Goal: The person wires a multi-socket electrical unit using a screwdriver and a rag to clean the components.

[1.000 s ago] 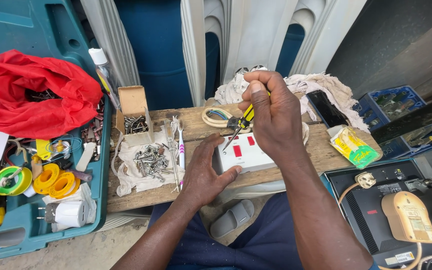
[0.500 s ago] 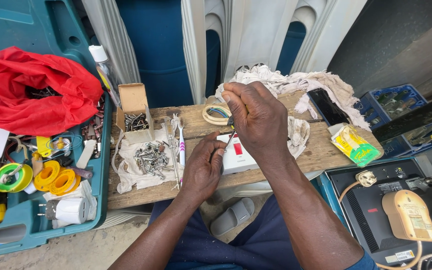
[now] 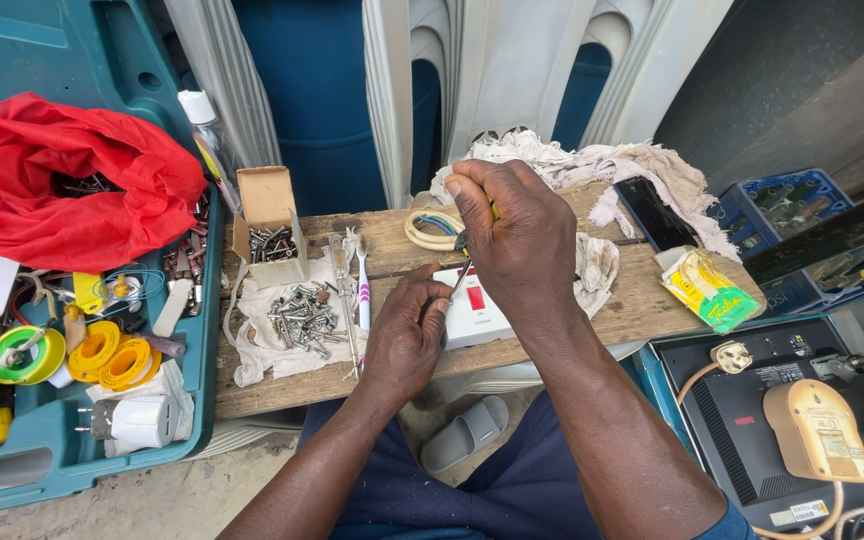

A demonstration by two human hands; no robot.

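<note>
Right hand is clenched around a screwdriver, yellow handle mostly buried in the fist, shaft angled down to the white switch plate with its red rocker. The plate lies flat on the wooden bench, near its middle, close to the near edge. Left hand grasps the plate's left end, thumb and fingers pinching the edge just where the tip lands. I cannot see the tip itself or any screw head; the hands cover it.

Risks as I read them: the tip sits right beside the left fingertips, so a slip off the screw would likely drive it into them. The plate rests on bare wood and is held from one end only; sideways pressure could pivot it.

Left of the hands, loose screws lie piled on a white cloth, beside a small cardboard box. A coil of wire lies just beyond the plate. A freed screw could roll off the near edge and drop.
</note>
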